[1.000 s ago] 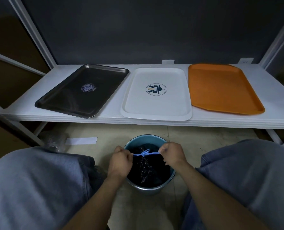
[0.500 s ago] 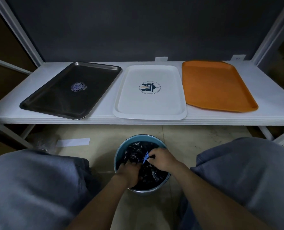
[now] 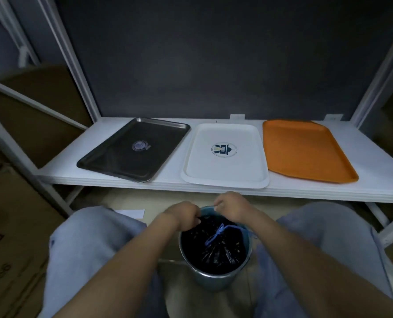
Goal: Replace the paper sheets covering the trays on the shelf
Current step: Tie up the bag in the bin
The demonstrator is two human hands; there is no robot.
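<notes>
Black plastic, the bag (image 3: 214, 246) fills the bin (image 3: 214, 275) just under both hands, its neck closed with a blue tie (image 3: 216, 235). The left hand (image 3: 182, 214) is curled at the far rim and pinches the bag's edge. The right hand (image 3: 232, 205) is curled close beside it over something thin at the rim; what it holds I cannot tell.

This looks like clearing away waste, so the bag would best be lifted evenly by both sides of its edge, or by the gathered neck below the knot, slowly enough that the bin stays down.

Beyond the hands, on the shelf (image 3: 60, 176), lie the steel tray (image 3: 122, 157), white tray (image 3: 200, 166) and orange tray (image 3: 305, 150), all bare of paper. A white slip (image 3: 131, 213) lies on the floor left of the left hand.

The white tray has a round blue-and-yellow emblem and the steel tray a round sticker, both unreadable. Printing on the boxes (image 3: 5, 226) far left is cut off.
</notes>
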